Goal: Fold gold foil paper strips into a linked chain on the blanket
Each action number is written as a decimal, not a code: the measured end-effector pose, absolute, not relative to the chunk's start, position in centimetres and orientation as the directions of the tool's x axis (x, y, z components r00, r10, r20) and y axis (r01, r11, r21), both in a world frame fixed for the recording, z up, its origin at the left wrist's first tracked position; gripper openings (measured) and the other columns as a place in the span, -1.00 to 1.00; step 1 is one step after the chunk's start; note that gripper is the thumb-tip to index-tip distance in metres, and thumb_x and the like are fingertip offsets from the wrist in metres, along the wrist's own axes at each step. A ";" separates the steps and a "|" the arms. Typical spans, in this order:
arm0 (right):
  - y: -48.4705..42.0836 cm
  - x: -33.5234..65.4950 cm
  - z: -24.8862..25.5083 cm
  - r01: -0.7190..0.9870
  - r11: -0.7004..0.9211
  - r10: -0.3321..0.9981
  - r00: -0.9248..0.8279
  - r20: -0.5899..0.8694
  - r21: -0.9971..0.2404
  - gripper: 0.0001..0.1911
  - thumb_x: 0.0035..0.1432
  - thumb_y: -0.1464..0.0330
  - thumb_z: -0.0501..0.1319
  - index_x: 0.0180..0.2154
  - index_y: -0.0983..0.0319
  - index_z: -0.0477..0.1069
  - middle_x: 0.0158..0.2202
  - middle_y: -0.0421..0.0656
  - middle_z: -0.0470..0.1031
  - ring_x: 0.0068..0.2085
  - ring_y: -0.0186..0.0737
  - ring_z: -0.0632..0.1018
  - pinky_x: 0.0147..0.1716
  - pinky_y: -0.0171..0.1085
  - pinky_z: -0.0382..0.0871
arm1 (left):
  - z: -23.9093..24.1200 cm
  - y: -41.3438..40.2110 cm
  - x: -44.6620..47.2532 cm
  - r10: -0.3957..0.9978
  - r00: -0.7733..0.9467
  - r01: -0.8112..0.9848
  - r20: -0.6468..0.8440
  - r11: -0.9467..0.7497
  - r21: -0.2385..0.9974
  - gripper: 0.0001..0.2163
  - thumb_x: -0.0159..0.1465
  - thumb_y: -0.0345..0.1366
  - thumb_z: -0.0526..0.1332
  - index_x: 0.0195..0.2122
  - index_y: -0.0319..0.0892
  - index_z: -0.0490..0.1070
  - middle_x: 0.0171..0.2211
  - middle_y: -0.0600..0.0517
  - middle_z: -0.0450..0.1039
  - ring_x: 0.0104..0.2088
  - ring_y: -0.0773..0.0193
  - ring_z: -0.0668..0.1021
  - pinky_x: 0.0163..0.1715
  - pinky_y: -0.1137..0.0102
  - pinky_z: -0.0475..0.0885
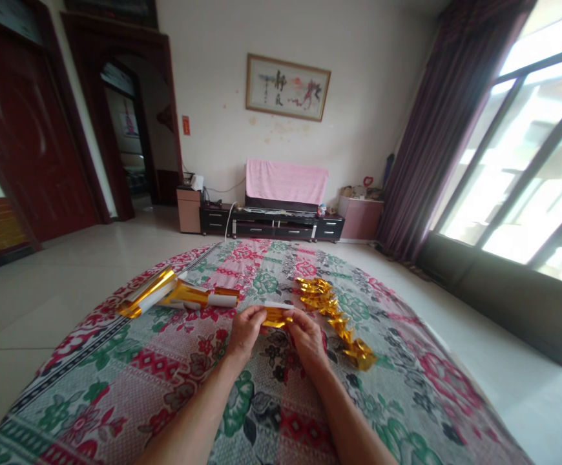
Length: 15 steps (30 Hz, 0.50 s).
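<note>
Between my hands is a sheet of gold foil paper (pixel 276 316), its white back showing along the far edge. My left hand (pixel 248 330) pinches its left end, and my right hand (pixel 306 332) pinches the right end. Just above the flowered cloth, both hands are close together. To the right lies a row of folded gold foil pieces (pixel 342 323), several of them overlapping. On the left are loose curled gold foil sheets (pixel 198 296), partly rolled with white undersides showing.
The round table is covered by a patterned cloth (pixel 174 387). Beyond it stands a low black cabinet (pixel 274 229) with a pink towel (pixel 285 181) draped over something on top. A purple curtain (pixel 431 129) and windows are at the right; a red door (pixel 24 129) is at the left.
</note>
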State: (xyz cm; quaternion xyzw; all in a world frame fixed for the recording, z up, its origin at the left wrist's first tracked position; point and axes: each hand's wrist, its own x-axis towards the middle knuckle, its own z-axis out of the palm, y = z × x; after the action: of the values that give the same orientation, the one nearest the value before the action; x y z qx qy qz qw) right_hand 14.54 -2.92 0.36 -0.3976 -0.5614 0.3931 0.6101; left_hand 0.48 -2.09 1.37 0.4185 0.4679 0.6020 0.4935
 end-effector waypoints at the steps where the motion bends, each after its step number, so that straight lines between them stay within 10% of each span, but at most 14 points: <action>1: -3.1 14.5 0.6 -0.046 0.350 0.936 0.051 0.347 -0.936 -0.75 -0.05 0.25 0.18 -0.33 0.25 0.46 -0.35 -0.14 0.50 -0.35 -0.23 0.49 -0.37 -0.30 0.39 | 1.3 -2.1 0.5 0.986 -0.164 -0.203 0.042 -0.075 0.976 -0.81 0.01 -0.25 0.20 -0.39 -0.25 0.46 -0.48 0.00 0.50 -0.53 0.29 0.50 -0.62 0.47 0.38; 15: -2.8 14.4 0.7 -0.246 0.243 0.956 0.225 0.189 -0.938 -0.69 -0.15 0.28 0.25 -0.29 0.26 0.44 -0.40 -0.19 0.50 -0.43 -0.31 0.49 -0.38 -0.31 0.39 | 1.6 -2.5 0.1 0.979 -0.037 -0.042 0.199 -0.201 0.979 -0.63 0.08 -0.32 0.12 -0.05 -0.16 0.34 -0.30 0.00 0.45 -0.54 0.34 0.50 -0.57 0.48 0.39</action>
State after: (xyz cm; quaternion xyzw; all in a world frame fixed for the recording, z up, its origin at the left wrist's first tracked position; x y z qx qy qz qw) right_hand 14.41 -2.79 0.72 -0.4158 -0.4268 0.4534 0.6629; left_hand 0.09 -2.53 1.61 0.5279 0.4436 0.5672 0.4503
